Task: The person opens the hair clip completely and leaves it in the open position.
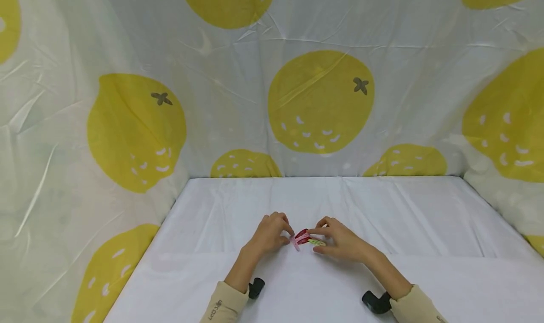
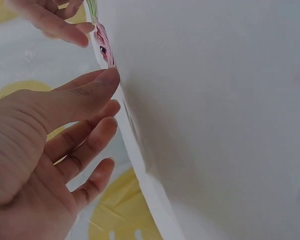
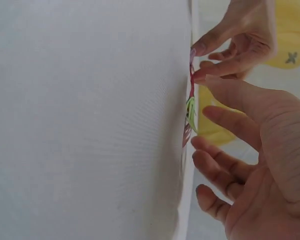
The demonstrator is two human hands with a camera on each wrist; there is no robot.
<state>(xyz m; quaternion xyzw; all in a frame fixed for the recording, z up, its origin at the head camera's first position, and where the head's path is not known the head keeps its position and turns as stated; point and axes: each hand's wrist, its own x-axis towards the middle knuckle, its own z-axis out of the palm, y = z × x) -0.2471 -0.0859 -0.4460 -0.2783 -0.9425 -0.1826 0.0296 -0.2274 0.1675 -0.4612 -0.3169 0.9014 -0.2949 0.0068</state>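
Observation:
A small cluster of hair clips lies on the white tabletop (image 1: 382, 209): a red clip (image 1: 302, 234), a pink clip (image 1: 295, 243) and a yellow-green clip (image 1: 317, 242). My left hand (image 1: 272, 233) sits just left of them. Its fingers are loosely extended in the left wrist view, and the thumb tip (image 2: 109, 76) touches the table beside the pink clip (image 2: 104, 46). My right hand (image 1: 340, 242) is on the right, with the yellow-green clip (image 3: 191, 112) between its thumb and forefinger. Its thumb tip (image 3: 202, 80) reaches the red clip (image 3: 191, 82).
A white cloth printed with large yellow fruits (image 1: 320, 101) hangs as a wall behind and on both sides of the table. Black wrist mounts (image 1: 256, 287) (image 1: 376, 302) show at my beige sleeves.

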